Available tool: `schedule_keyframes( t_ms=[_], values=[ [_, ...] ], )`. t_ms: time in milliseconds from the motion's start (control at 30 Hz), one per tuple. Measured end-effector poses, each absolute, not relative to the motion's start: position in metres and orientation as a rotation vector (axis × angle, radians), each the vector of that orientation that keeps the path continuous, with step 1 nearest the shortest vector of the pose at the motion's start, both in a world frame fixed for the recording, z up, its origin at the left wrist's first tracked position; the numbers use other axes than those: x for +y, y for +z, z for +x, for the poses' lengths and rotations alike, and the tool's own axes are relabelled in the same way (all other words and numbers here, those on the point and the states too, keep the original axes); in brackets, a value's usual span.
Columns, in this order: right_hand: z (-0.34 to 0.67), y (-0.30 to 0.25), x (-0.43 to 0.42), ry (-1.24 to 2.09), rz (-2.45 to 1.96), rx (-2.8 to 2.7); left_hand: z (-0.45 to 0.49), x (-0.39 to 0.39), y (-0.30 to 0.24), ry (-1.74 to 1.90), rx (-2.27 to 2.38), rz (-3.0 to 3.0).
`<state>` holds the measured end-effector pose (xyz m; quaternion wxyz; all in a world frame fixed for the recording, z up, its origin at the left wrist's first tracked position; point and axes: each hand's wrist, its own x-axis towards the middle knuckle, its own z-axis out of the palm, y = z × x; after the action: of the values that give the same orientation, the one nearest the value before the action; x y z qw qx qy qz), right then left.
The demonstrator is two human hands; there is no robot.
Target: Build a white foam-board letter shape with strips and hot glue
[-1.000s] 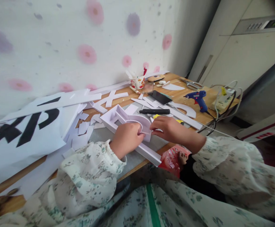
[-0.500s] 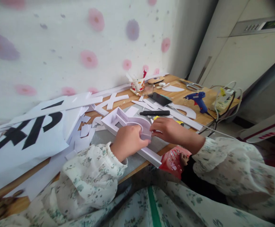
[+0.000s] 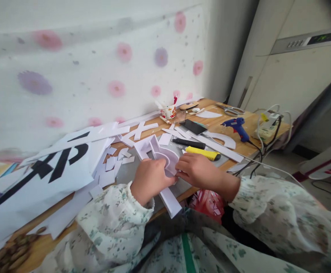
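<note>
A white foam-board letter form with upright side walls and a curved inner wall lies at the table's front edge, one leg sticking out past it. My left hand is closed on its curved wall from the left, thumb toward the right. From the other side my right hand pinches the right end of that curve, and the fingertips of both hands nearly meet. Part of the form is hidden behind the hands. Just beyond my right hand lie a yellow utility knife and a black pen-like tool.
White offcuts and a sheet with black strokes cover the left. A blue glue gun, scissors, a phone, a paper cup and a power strip stand farther back. A red bag hangs below the edge.
The letter form has turned, its near leg now pointing more toward me. My right hand has shifted slightly left and down, uncovering the yellow knife. The camera view has tilted up.
</note>
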<state>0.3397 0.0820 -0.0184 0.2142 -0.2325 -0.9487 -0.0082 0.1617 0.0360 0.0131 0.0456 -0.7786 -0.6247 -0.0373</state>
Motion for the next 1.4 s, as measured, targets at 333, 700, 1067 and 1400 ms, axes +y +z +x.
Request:
schedule_keyframes(
  t_ms=[333, 700, 1067, 1400],
  values=[
    [0.343, -0.017, 0.076, 0.196, -0.487, -2.559, 0.138, 0.016, 0.01, -0.242, -2.011, -2.373],
    [0.353, -0.007, 0.094, 0.319, -0.475, -2.355, 0.118, -0.025, 0.02, -0.487, -1.949, -2.268],
    [0.332, -0.022, 0.1, 1.308, -0.65, -2.065, 0.136, -0.028, 0.029, -0.631, -1.701, -2.206],
    [0.335, -0.019, 0.102, 1.621, -0.678, -1.854, 0.142, -0.009, 0.02, -0.704, -1.547, -2.234]
  ],
)
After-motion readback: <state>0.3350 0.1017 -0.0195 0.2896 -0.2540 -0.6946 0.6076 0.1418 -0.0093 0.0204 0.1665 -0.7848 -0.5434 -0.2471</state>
